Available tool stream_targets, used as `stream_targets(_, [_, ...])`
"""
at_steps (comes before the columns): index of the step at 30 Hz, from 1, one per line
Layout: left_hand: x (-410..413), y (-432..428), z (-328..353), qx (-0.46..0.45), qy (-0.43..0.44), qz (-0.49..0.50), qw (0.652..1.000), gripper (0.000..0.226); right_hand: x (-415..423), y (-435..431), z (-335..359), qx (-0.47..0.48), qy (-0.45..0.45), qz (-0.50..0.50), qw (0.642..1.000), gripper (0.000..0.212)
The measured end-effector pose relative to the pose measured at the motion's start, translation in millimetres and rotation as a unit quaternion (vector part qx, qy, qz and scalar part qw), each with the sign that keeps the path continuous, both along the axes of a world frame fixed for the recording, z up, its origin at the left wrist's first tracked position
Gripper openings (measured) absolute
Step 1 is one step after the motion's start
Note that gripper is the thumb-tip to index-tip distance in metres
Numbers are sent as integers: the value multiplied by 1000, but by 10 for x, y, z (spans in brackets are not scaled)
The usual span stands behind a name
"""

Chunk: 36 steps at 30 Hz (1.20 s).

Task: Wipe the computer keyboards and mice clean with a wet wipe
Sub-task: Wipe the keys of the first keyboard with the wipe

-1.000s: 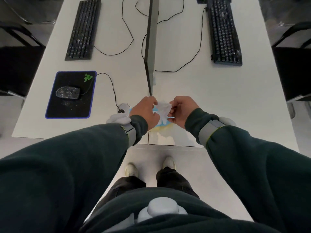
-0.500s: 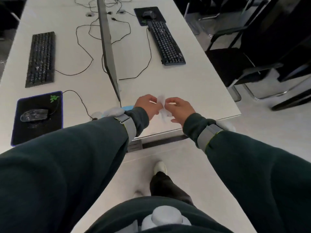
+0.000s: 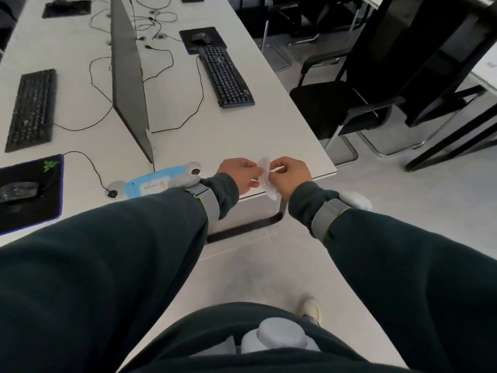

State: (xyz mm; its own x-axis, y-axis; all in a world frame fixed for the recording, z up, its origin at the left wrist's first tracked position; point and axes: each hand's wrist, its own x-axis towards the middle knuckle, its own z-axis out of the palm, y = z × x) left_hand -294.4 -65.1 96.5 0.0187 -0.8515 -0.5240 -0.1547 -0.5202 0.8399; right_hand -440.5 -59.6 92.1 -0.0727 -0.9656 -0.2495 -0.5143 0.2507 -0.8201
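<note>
Both hands hold a white wet wipe (image 3: pixel 266 175) above the table's near right corner. My left hand (image 3: pixel 240 174) pinches its left side and my right hand (image 3: pixel 290 174) pinches its right side. A blue wipe pack (image 3: pixel 150 184) lies on the table just left of my left wrist. One black keyboard (image 3: pixel 31 110) lies at the left, with a dusty mouse (image 3: pixel 18 192) on a black mouse pad (image 3: pixel 35 195) near it. A second black keyboard (image 3: pixel 227 76) lies right of the divider, with a black mouse (image 3: pixel 200 37) beyond it.
A thin dark divider panel (image 3: pixel 127 76) stands along the middle of the white table (image 3: pixel 242 130). Black cables loop over the tabletop. A black chair (image 3: pixel 341 106) stands right of the table, with more dark furniture behind it. The table edge runs just under my hands.
The view has swung to the right along the table's end. My hands stay together on the wipe, now over the near right corner instead of in front of the divider.
</note>
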Motion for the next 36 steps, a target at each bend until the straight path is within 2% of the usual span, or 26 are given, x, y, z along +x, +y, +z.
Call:
stream_targets(3, [-482, -69, -40, 8, 5, 23, 1000, 2, -460, -15, -12, 4, -25, 33, 999, 5])
stream_targets(4, [-729, -97, -28, 15, 8, 38, 999, 2, -707, -48, -28, 2, -19, 49, 999, 6])
stream_targets(7, [-1371, -226, -5, 43, 9, 47, 998, 9, -1346, -146, -48, -9, 19, 62, 998, 24])
stream_targets(10, [-1965, -358, 25, 86, -6, 42, 995, 10, -1903, -287, -83, -9, 49, 65, 997, 26])
stream_targets(12, [-2190, -406, 27, 104, 0, 46, 993, 4, -2098, -354, -84, -6, 53, 69, 996, 29])
stream_targets(15, [-2521, -504, 19, 114, 32, 68, 991, 11, -2431, -484, -35, -4, 70, 74, 995, 29])
stream_targets(17, [-2706, -608, 6, 99, 44, 74, 991, 13, -2634, -617, -46, -1, 86, 81, 993, 25])
stream_targets(21, [-2968, -934, -65, 40, 2, 38, 998, 30, -2906, -959, -90, 24, 78, 92, 993, 15])
stream_targets(25, [-3177, -1402, -140, 13, -17, 37, 999, 24, -3110, -1429, -118, 19, 78, 80, 994, 21])
stream_targets(32, [-3421, -2495, -206, 20, -5, 52, 998, 22, -3331, -2596, -121, 12, 132, 123, 984, 18])
stream_targets(36, [-3437, -2980, -161, 37, 3, 75, 997, 16, -3399, -3160, -94, 17, 116, 140, 983, 24])
